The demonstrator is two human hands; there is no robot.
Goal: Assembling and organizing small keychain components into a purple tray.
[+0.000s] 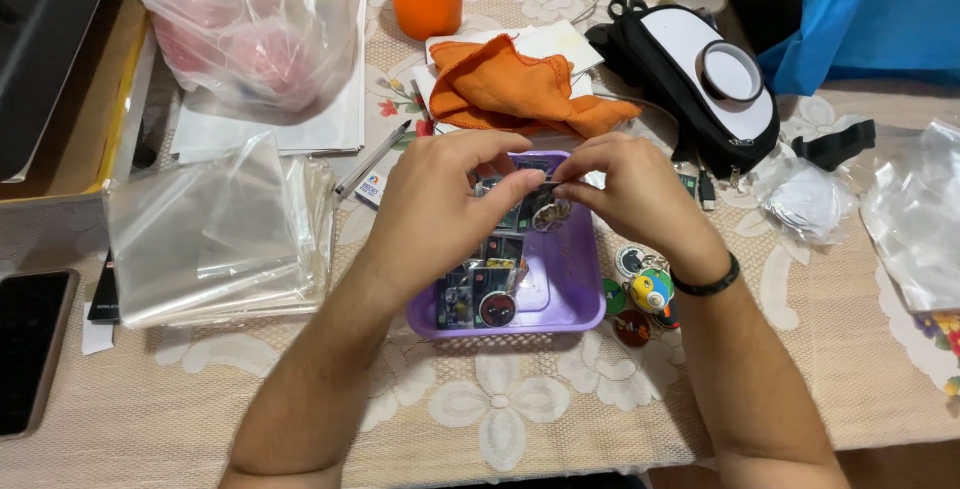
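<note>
Both forearms enter from the near edge, bare, and converge toward the centre. Left hand (pixel 440 204) is raised, back of the hand up, wrist slightly bent, fingers curled, thumb and forefinger pinched at the tips. Right hand (pixel 630 189) mirrors it from the right, back up, fingers curled, thumb and forefinger pinched. The fingertips of the two hands meet, touching or nearly so. Right wrist carries a dark band (pixel 708 282).
</note>
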